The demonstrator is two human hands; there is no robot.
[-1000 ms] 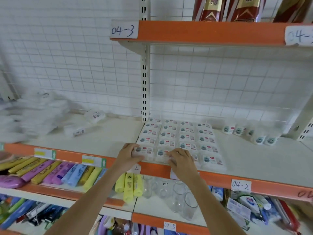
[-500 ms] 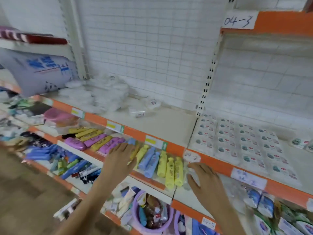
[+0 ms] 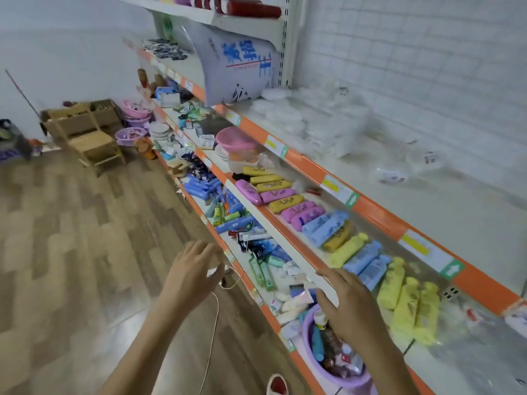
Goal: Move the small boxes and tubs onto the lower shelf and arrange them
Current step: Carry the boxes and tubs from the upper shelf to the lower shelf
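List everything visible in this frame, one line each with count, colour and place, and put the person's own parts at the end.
clear tubs: a blurred pile, uncountable, clear white, top orange-edged shelf
printed sack: one, white with blue print, leaning at the shelf's far end
long cases: about seven, yellow and pink, middle shelf
soft tubes: about ten, yellow and pale blue, middle shelf nearer the camera
pink basin: one, middle shelf further back
purple basin: one, full of small items, lowest level
wooden chair: one, on the floor at left
left hand: one, fingers relaxed, holding nothing, over the floor
right hand: one, fingers spread, holding nothing, above the purple basin
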